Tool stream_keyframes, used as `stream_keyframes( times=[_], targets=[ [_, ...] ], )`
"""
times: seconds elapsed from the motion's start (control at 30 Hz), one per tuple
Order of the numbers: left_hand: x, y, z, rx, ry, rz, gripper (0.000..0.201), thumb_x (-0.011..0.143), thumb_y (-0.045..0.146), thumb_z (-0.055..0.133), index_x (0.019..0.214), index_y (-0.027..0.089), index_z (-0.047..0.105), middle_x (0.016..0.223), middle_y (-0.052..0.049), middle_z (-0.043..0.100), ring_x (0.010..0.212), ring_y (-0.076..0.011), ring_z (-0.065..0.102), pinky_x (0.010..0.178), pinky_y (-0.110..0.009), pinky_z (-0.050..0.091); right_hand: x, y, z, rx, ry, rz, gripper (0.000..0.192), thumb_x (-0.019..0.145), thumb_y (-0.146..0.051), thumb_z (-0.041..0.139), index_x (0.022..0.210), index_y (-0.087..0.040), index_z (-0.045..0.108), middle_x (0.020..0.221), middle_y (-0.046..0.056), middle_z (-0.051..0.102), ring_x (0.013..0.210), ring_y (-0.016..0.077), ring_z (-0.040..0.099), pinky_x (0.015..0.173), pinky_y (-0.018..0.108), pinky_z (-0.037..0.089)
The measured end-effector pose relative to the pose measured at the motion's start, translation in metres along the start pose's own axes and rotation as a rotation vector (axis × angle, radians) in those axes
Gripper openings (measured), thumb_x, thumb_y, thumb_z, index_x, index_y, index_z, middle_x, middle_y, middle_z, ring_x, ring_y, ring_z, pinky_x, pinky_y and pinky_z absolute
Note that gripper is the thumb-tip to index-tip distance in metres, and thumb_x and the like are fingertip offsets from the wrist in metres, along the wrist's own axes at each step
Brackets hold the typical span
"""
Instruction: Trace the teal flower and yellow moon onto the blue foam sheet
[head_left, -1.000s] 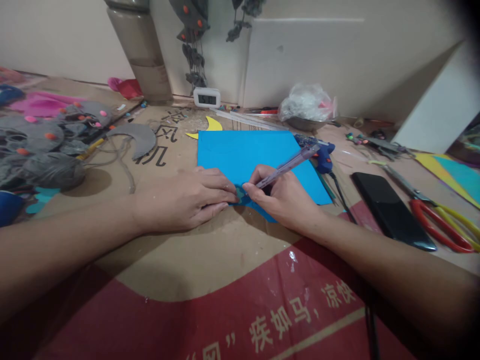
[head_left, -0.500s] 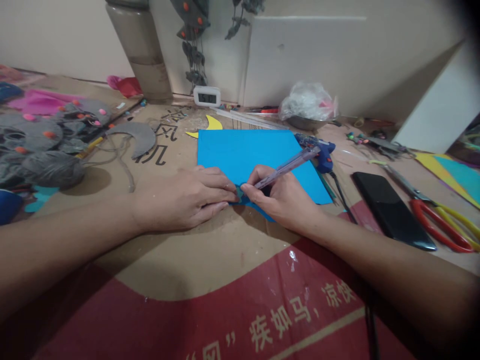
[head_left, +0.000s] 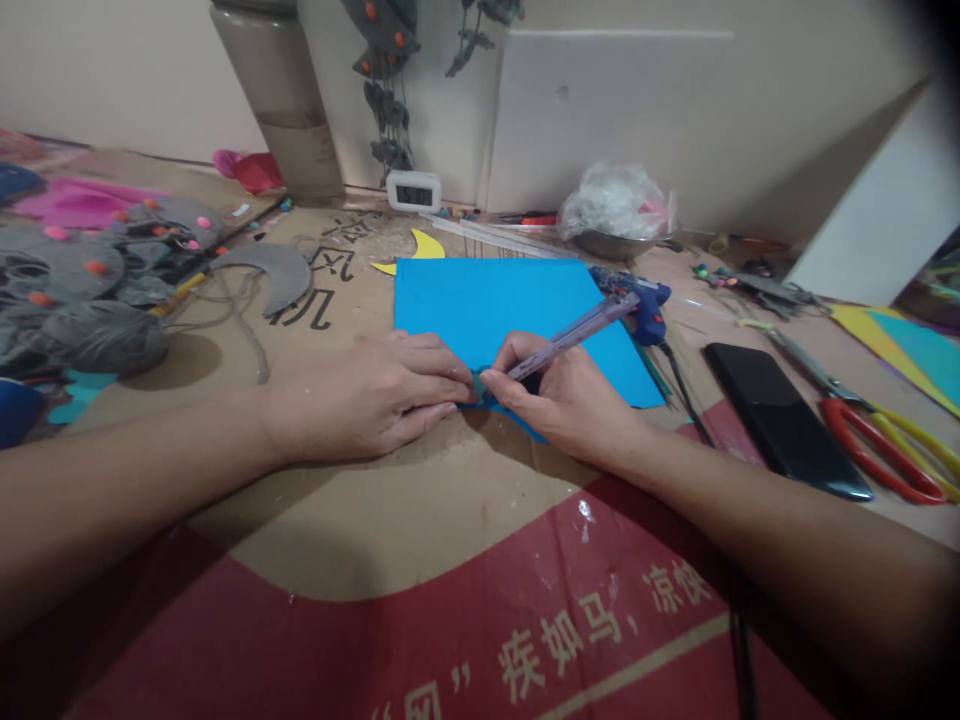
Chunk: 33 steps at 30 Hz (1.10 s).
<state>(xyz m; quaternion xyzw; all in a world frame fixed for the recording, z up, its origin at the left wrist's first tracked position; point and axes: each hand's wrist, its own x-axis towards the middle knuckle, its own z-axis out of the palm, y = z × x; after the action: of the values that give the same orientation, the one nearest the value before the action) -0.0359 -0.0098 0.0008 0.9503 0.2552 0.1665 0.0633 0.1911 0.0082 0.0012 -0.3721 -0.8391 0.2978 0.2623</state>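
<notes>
A bright blue sheet point(head_left: 487, 300) lies on the cardboard in the middle of the head view. My left hand point(head_left: 382, 393) rests flat across its near left edge, fingers stretched out side by side and pressing down. Right at those fingertips is a small teal piece point(head_left: 480, 386), mostly covered by both hands. My right hand point(head_left: 559, 395) pinches a pale purple, see-through pen point(head_left: 574, 335), tilted up to the right. Its tip is hidden behind my fingers, close to the teal piece.
Right of the sheet lie a blue glue gun point(head_left: 649, 312), a black phone point(head_left: 784, 420) and red-and-yellow-handled scissors point(head_left: 881, 430). Grey felt pieces and yarn point(head_left: 105, 335) crowd the left. A white clock point(head_left: 414, 191), a bottle point(head_left: 296, 110) and a yellow crescent point(head_left: 426, 246) are at the back.
Hardly anything differs. Both hands, the pen and the blue sheet keep practically the same place, with only a very slight shift of the whole view.
</notes>
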Motion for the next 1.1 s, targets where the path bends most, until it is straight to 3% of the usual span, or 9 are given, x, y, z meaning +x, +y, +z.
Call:
stream_keyframes(
  times=[1.1],
  targets=[
    [0.0001, 0.0002, 0.0000, 0.000, 0.008, 0.015, 0.027, 0.097, 0.020, 0.049, 0.117, 0.015, 0.066, 0.114, -0.009, 0.068, 0.108, -0.0229, 0.058, 0.091, -0.035, 0.047, -0.0028, 0.0010, 0.0008, 0.018, 0.002, -0.023, 0.020, 0.089, -0.032, 0.057, 0.075, -0.017, 0.056, 0.063, -0.003, 0.054, 0.058, 0.0101, 0.047, 0.054, 0.025, 0.032]
  ],
)
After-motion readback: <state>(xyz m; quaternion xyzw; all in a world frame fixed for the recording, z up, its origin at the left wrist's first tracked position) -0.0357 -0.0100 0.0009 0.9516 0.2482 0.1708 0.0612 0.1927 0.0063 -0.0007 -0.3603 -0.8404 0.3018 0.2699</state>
